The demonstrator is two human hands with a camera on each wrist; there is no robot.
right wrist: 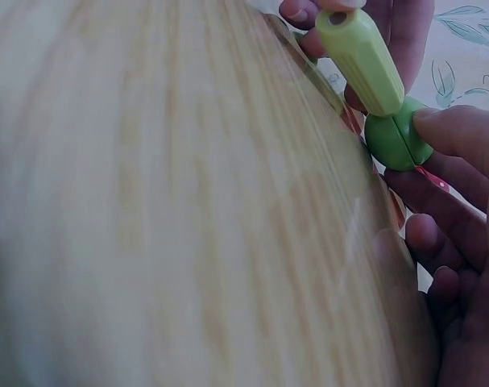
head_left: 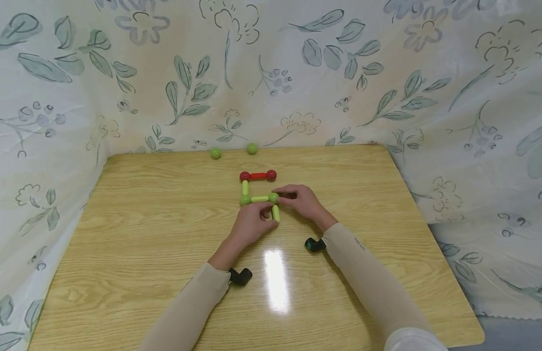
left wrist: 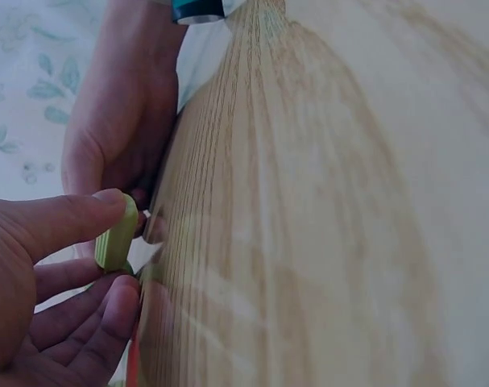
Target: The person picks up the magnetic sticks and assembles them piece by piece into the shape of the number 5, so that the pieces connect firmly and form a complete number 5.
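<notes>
My left hand (head_left: 252, 224) pinches a yellow-green rod (head_left: 276, 213), its thumb at the rod's near end. In the right wrist view this rod (right wrist: 363, 64) meets a green ball (right wrist: 399, 135). Between thumb and fingers, my right hand (head_left: 304, 201) holds that same ball (head_left: 273, 198). Another yellow-green rod (head_left: 260, 199) runs left from it to a second green ball (head_left: 245, 200). From there an upright-lying rod (head_left: 245, 188) leads away to a red ball (head_left: 244, 176), which a red rod (head_left: 258, 176) joins to another red ball (head_left: 271, 175).
Two loose green balls, a left one (head_left: 216, 153) and a right one (head_left: 252, 148), lie by the far edge of the wooden table (head_left: 157, 219). A flowered cloth (head_left: 262, 73) hangs behind the table. Black wrist cameras stick out from both sleeves.
</notes>
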